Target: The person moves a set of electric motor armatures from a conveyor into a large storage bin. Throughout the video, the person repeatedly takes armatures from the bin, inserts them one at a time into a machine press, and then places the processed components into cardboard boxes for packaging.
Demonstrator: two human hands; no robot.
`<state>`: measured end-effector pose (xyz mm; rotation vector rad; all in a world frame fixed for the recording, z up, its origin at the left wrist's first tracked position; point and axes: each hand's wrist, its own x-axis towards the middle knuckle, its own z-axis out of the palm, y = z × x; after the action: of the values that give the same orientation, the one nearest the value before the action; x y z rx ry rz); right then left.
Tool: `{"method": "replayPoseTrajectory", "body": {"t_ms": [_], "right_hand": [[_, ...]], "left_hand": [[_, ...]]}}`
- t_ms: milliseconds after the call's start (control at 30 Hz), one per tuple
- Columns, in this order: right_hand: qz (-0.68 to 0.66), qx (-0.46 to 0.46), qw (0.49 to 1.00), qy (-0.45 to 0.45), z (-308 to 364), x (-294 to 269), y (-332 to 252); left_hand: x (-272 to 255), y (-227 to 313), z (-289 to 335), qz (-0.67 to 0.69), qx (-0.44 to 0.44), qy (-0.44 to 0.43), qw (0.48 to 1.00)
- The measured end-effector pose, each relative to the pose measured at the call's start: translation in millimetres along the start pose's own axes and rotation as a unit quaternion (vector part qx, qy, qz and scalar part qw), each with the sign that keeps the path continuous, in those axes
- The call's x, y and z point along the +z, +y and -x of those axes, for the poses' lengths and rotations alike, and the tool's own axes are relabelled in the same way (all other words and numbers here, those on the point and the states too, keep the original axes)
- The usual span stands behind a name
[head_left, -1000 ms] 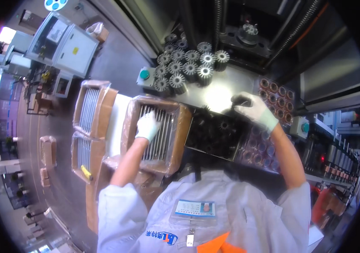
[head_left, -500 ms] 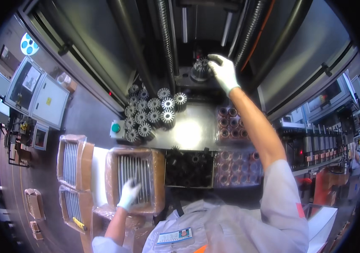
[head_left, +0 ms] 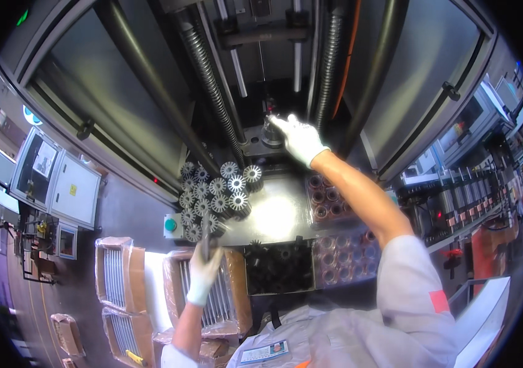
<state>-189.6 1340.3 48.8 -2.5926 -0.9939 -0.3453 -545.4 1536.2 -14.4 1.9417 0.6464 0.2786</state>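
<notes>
A: The fingers [head_left: 278, 122] of the right hand [head_left: 298, 140] are seen stretched forward and slightly apart, laid against a small part [head_left: 270, 131] seated in the machine's fixture [head_left: 260, 146]. Whether the part is actually gripped cannot be told; it is blurred and half covered by the glove.

B: And the left hand [head_left: 203, 270]?

A: It is closed around a thin steel shaft [head_left: 206, 236], held upright over the open carton [head_left: 237, 288] of shafts. The shaft's long axis runs away from the body, pointing towards the desk [head_left: 274, 214].

B: Which way does the part lie from the fingers?

A: Straight ahead and just below the fingertips, deep in the bay between the two screw columns [head_left: 209, 80]. The right hand is far nearer to it; the left is well apart, back at the carton.

B: What else is laid out?

A: Finned rotor stacks [head_left: 215, 196] are grouped on the desk, left of the fixture. A black tray [head_left: 278, 270] of dark parts sits beside the carton, and clear trays [head_left: 342, 257] of coppery rings are placed to its right.

B: What is hidden?

A: The part's shape and the shaft's lower end, which is lost in the fist. The near edge of the trays is cut off by the person's jacket [head_left: 366, 325].
</notes>
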Motion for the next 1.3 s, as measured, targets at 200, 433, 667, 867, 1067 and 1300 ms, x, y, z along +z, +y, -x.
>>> {"method": "replayPoseTrajectory", "body": {"t_ms": [200, 433, 667, 867, 1067, 1300], "right_hand": [[-0.093, -0.004, 0.995, 0.021, 19, -36, 0], [-0.154, 0.032, 0.984, -0.077, 208, -92, 50], [-0.198, 0.185, 0.958, -0.096, 341, -139, 70], [-0.259, 0.265, 0.928, -0.043, 357, -148, 94], [-0.095, 0.160, 0.971, 0.150, 282, -148, 119], [-0.005, 0.089, 0.996, -0.029, 314, -98, 166]], "left_hand": [[98, 133, -134, 0.167, 0.145, -0.057, 0.974], [150, 245, -208, 0.271, 0.192, -0.070, 0.941], [157, 290, -285, 0.266, 0.259, 0.026, 0.928], [148, 304, -277, 0.313, 0.244, -0.094, 0.913], [108, 284, -183, 0.014, 0.317, 0.097, 0.943], [98, 173, -18, 0.020, 0.189, -0.269, 0.944]]}}
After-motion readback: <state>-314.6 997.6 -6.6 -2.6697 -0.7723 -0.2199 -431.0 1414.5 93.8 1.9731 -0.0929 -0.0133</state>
